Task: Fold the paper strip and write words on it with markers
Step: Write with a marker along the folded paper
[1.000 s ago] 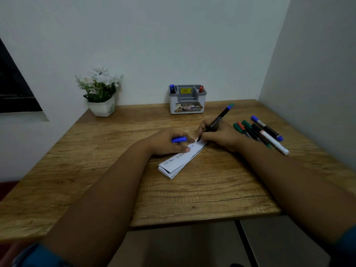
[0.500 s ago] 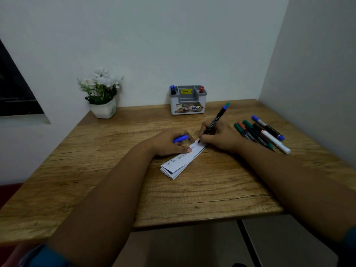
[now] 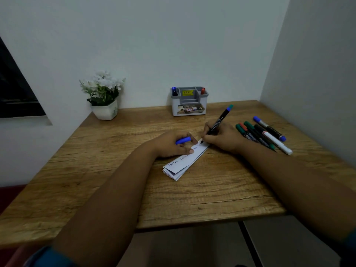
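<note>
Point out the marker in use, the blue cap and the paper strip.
marker (image 3: 218, 121), head view, mid barrel above the right hand.
blue cap (image 3: 183, 140), head view, middle of the cap.
paper strip (image 3: 185, 162), head view, bare top face.

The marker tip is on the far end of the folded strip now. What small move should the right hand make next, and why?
Probably keep writing the next letters toward the strip's far end. The right hand holds the black marker with its tip on the folded paper strip, where blank paper remains past the last word. The left hand presses the strip while gripping the blue cap.
</note>
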